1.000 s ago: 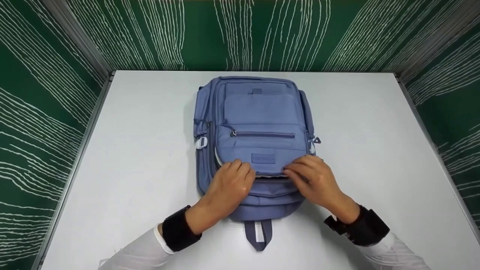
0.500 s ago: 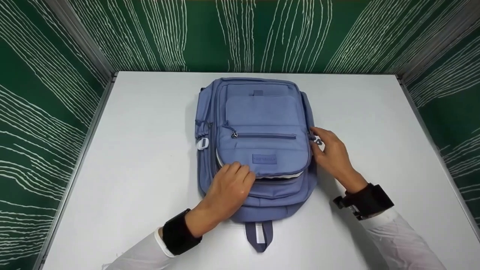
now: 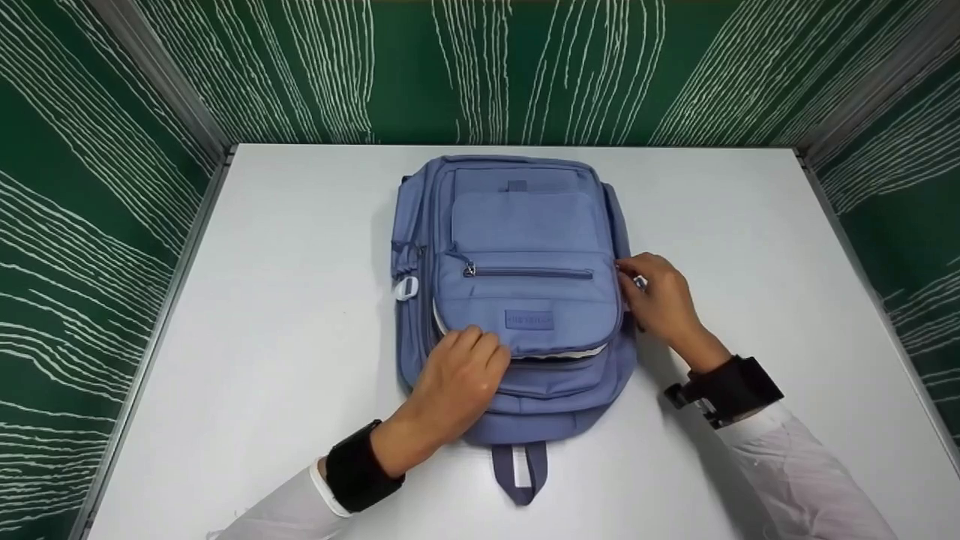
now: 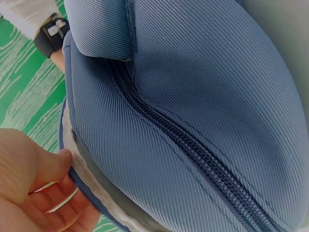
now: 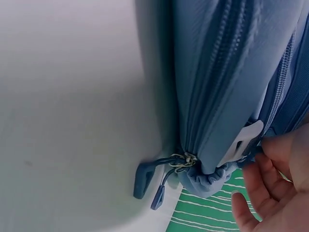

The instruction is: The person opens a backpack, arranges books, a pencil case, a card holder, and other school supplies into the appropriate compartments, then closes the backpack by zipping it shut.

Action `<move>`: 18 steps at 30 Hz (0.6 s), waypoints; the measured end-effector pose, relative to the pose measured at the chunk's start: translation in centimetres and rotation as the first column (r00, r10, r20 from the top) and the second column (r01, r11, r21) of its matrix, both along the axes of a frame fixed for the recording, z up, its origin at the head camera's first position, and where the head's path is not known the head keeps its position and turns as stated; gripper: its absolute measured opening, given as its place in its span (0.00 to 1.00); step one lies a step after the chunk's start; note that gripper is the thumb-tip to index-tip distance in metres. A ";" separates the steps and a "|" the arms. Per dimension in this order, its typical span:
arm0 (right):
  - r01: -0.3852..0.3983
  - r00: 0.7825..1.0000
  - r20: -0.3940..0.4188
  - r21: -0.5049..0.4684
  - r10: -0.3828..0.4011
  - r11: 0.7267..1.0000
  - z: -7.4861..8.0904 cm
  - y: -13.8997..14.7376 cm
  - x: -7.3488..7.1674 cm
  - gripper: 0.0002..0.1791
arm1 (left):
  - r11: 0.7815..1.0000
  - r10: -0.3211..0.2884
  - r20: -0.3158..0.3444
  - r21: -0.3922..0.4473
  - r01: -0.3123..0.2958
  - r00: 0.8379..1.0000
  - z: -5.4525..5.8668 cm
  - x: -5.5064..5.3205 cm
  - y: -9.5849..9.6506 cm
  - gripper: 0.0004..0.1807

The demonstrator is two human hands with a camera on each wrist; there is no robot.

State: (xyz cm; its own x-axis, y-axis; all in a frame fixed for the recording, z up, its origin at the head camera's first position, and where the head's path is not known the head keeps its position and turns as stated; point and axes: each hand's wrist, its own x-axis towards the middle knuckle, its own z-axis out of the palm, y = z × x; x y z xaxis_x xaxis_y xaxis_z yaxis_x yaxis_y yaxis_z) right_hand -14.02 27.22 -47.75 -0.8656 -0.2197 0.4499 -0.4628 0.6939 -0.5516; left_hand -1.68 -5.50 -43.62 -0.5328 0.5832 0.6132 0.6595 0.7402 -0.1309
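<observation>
A blue backpack (image 3: 525, 221) lies front up, its front pocket partly unzipped along the lower edge. My left hand (image 3: 461, 382) pinches the pocket's lower edge, thumb on the pale lining (image 4: 99, 181) and fingers behind in the left wrist view. At the backpack's right side, my right hand (image 3: 664, 300) brings thumb and fingertips together on a small dark blue zipper pull (image 5: 252, 157), mostly hidden by the fingers. It sits at the end of a zipper (image 5: 280, 89), beside a white buckle (image 5: 244, 140).
The backpack rests on a white table (image 3: 300, 247) with green, white-streaked panels (image 3: 412, 75) around it. Two other zipper pulls (image 5: 143, 180) hang by the side pocket in the right wrist view. A carry loop (image 3: 520, 480) points toward the front edge.
My right hand has gone from the pocket's lower edge up to the backpack's right side, uncovering the opening's right corner. My left hand keeps its hold in the same place.
</observation>
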 end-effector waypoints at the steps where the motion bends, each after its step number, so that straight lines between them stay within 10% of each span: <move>1: 0.005 1.000 0.004 -0.011 -0.005 1.000 0.0 0.1 0.0 0.09 | 1.000 0.000 -0.001 0.000 0.000 1.000 -0.1 0.0 0.0 0.03; 18: -0.001 0.983 -0.184 0.134 0.026 0.991 1.7 1.7 4.1 0.07 | 1.000 0.016 0.001 0.005 -0.016 1.000 -0.5 -0.3 0.2 0.04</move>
